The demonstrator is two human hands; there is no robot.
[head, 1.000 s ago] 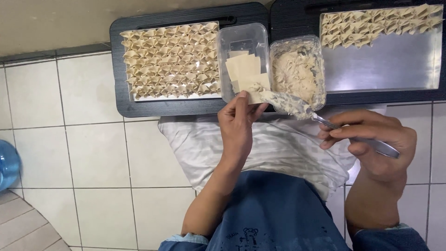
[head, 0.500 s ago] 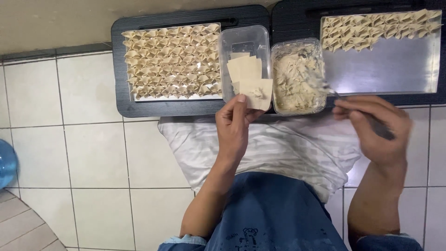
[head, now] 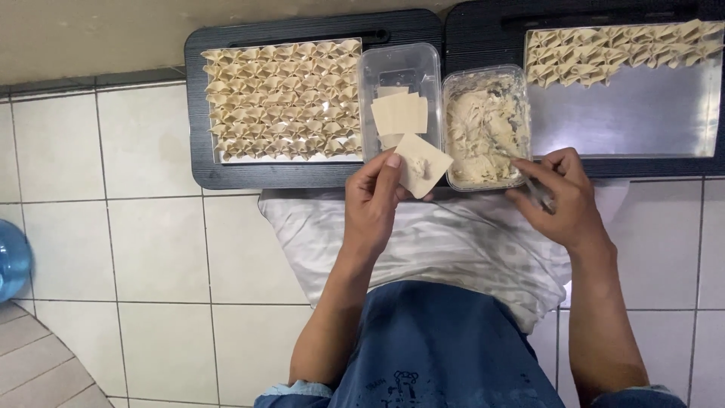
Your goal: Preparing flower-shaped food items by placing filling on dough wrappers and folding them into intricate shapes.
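Head view, clear tub (head: pixel 400 72) w/ square wrappers (head: pixel 400 115), second tub (head: pixel 483 75) w/ filling (head: pixel 476 136)

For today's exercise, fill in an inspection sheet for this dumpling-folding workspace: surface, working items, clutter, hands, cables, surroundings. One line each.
Surface: white tiled floor, pale cloth across the lap.
Working items: square wrapper with a dab of filling; clear tub of wrappers; tub of filling; left tray covered with folded dumplings; right tray with rows along its far edge only.
Clutter: nothing seen.
Hands: left hand holds the wrapper; right hand holds a utensil dipped in the filling.
Cables: nothing seen.
Surroundings: blue water bottle at the left edge.
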